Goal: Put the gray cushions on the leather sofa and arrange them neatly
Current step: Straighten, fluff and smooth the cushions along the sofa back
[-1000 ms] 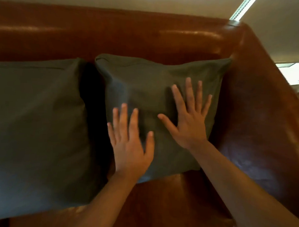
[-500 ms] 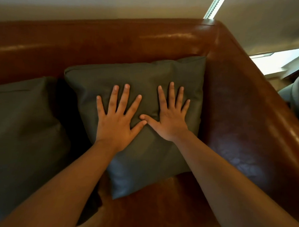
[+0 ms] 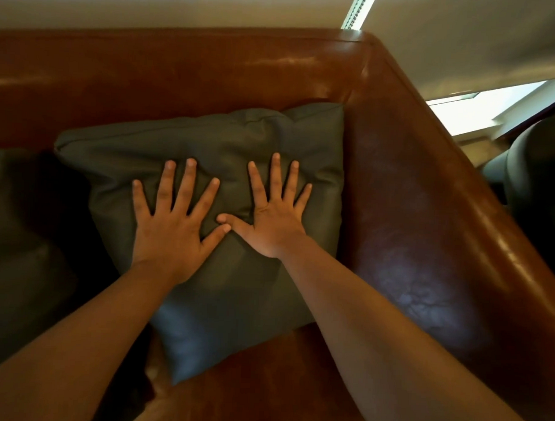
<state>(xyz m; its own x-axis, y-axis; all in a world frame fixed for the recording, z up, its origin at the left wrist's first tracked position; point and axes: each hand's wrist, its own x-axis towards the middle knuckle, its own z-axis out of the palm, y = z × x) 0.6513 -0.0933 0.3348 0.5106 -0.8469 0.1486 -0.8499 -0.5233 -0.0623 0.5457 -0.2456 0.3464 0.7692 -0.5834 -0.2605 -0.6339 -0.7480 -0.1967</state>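
A gray cushion (image 3: 234, 291) leans against the backrest in the right corner of the brown leather sofa (image 3: 186, 76), next to the armrest. My left hand (image 3: 173, 225) and my right hand (image 3: 272, 219) both lie flat on its front, fingers spread, thumbs nearly touching, and the fabric dents and creases under them. Neither hand grips anything. A second gray cushion (image 3: 22, 263) stands to the left on the same seat, partly cut off by the frame edge and in shadow.
The sofa's right armrest (image 3: 443, 233) runs diagonally down the right side. Beyond it sits a dark rounded seat (image 3: 538, 177). A pale wall and a bright window strip lie behind the backrest. Brown seat leather (image 3: 262, 384) shows below the cushion.
Both hands slid to the middle of the right cushion and pressed in side by side, denting it. The view shifted right, so the left cushion is now mostly out of frame.
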